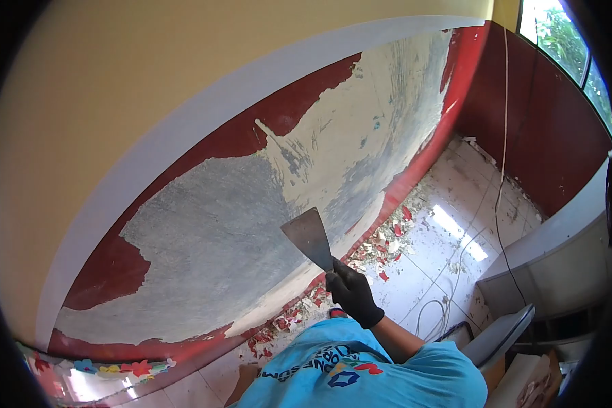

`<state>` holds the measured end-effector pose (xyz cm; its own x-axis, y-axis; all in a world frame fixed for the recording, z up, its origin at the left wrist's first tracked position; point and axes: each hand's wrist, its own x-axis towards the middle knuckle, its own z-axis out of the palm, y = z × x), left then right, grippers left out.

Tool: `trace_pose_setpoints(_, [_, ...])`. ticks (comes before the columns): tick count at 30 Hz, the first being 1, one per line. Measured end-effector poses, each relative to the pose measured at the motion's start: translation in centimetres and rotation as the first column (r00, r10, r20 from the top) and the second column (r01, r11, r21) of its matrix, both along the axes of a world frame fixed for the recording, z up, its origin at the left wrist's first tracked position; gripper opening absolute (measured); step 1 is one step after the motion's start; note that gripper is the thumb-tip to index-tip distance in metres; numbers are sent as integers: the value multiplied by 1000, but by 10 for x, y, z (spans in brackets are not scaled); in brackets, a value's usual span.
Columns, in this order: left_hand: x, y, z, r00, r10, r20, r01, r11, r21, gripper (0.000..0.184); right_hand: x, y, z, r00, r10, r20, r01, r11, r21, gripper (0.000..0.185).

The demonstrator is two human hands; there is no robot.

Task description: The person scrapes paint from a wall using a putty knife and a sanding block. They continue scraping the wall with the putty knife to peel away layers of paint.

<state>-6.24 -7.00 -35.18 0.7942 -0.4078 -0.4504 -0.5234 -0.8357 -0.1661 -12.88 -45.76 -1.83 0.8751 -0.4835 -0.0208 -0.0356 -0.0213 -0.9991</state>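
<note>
My right hand [355,294], in a dark glove, is closed round the handle of a wide metal scraper [310,236]. The scraper's blade points up and to the left, in front of the wall. On that wall, a large grey and cream bare patch [211,238] is bordered by ragged red paint [231,143]. Whether the blade touches the wall I cannot tell. My left hand does not show; only a bit of bare skin appears at the lower left of the blue shirt [306,374].
Paint chips [381,251] lie on the tiled floor [421,272] along the wall's foot. A cable [502,163] hangs at the right, near a window [564,41]. Furniture [557,272] stands at the lower right. Colourful paper flowers [141,368] are at the lower left.
</note>
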Motion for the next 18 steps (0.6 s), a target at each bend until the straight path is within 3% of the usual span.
trace_pose_setpoints(1, [12,64,-3,1000,-6,-4,6,1000,-4,21,-2,3,3,1000,3,-13,-3,1000,27,43])
trace_pose_setpoints(10, [32,43,-7,999,16,-51,-19,998,-58,21,0,45,18,1000,-13,-19,14,999,50,46])
trace_pose_setpoints(11, [-17,-64,-8,998,28,-60,-31,998,-59,22,0,49,21,1000,-20,-22,21,999,32,47])
trace_pose_setpoints(12, [-22,-68,-10,997,38,-69,-42,997,-59,22,-1,52,22,999,-29,-24,29,999,14,48])
trace_pose_setpoints(13, [9,74,-25,996,47,-80,-52,997,-60,22,-1,54,22,999,-24,-35,24,1000,13,48])
trace_pose_setpoints(16, [-16,94,-41,991,77,-112,-83,995,-54,22,1,54,19,996,-93,14,94,994,-52,51])
trace_pose_setpoints(18, [-42,125,-49,986,108,-130,-114,993,-41,22,2,51,22,989,-131,69,131,991,5,52])
